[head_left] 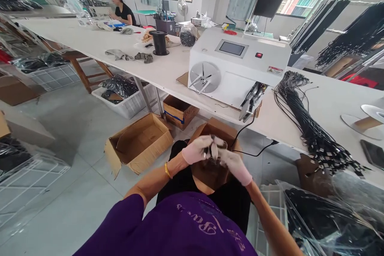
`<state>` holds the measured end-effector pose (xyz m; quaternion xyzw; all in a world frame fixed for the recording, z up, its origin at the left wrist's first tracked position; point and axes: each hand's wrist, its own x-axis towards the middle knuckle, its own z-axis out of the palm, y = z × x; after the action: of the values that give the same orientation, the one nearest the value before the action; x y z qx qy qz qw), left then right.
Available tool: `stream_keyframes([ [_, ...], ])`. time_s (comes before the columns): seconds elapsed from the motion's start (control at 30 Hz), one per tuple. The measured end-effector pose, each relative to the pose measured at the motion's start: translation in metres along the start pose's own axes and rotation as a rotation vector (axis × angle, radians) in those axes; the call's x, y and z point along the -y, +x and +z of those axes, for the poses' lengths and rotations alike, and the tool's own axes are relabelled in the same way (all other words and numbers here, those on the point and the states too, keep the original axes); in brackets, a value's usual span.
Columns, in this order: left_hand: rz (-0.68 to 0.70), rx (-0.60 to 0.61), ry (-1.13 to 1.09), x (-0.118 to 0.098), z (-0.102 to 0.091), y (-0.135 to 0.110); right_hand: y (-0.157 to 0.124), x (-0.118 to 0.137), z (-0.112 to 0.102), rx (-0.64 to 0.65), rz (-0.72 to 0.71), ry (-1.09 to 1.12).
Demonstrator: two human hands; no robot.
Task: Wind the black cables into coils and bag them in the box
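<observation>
My left hand [198, 149], in a white glove with a pink cuff, is closed on a short, dark bundle that looks like coiled black cable [213, 149]. My right hand [235, 165], gloved the same way and smeared by motion, meets it from the other side with its fingers bent onto the bundle. The finer detail between the fingertips is blurred. Both hands are held over an open cardboard box [210, 176] between my knees. Above them, at the table's edge, stands a white winding machine [237, 62] with a round spoked disc [205, 77] and a small screen.
Black cables with metal connectors [312, 124] lie on the white table [171, 68] at right, near a phone [372, 154] and a spool [364, 122]. An open carton [141, 142] is at left, bagged black goods [327, 212] at lower right. Another person [121, 10] sits far off.
</observation>
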<state>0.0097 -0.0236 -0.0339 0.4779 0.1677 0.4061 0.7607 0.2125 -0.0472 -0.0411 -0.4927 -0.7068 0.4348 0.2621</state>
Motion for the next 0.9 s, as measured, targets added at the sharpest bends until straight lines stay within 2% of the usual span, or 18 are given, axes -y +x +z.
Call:
stream_keyframes([
  [0.07, 0.117, -0.139, 0.075, -0.003, -0.006, 0.017, 0.002, -0.002, 0.003, 0.067, -0.056, -0.208],
  [0.13, 0.079, -0.19, 0.333, -0.001, -0.013, 0.034, 0.007, 0.008, -0.005, 0.078, -0.138, -0.542],
  [0.17, 0.011, -0.172, 0.483, 0.002, -0.016, 0.041, 0.011, 0.016, -0.013, 0.06, -0.17, -0.716],
  [0.23, -0.168, -0.064, 0.694, 0.011, -0.019, 0.048, 0.021, 0.029, -0.033, 0.019, -0.199, -0.978],
  [0.3, -0.311, 0.101, 0.67, 0.017, -0.016, 0.051, 0.027, 0.036, -0.049, -0.002, -0.183, -1.021],
  [0.33, -0.344, 0.174, 0.58, 0.018, -0.014, 0.052, 0.029, 0.037, -0.055, -0.019, -0.158, -0.952],
  [0.4, -0.34, 0.262, 0.335, 0.016, -0.007, 0.056, 0.028, 0.035, -0.059, -0.094, -0.076, -0.674],
  [0.5, -0.281, 0.269, 0.054, 0.011, 0.005, 0.064, 0.023, 0.031, -0.057, -0.257, 0.041, -0.212],
  [0.57, -0.256, 0.252, -0.033, 0.009, 0.013, 0.069, 0.021, 0.03, -0.058, -0.299, 0.101, -0.019],
  [0.67, -0.253, 0.235, -0.056, 0.009, 0.023, 0.071, 0.02, 0.028, -0.066, -0.235, 0.174, 0.161],
  [0.73, -0.251, 0.223, -0.083, 0.01, 0.025, 0.07, 0.019, 0.027, -0.071, -0.159, 0.164, 0.239],
  [0.9, -0.242, 0.131, -0.17, 0.015, 0.023, 0.065, 0.018, 0.029, -0.073, -0.036, 0.134, 0.289],
])
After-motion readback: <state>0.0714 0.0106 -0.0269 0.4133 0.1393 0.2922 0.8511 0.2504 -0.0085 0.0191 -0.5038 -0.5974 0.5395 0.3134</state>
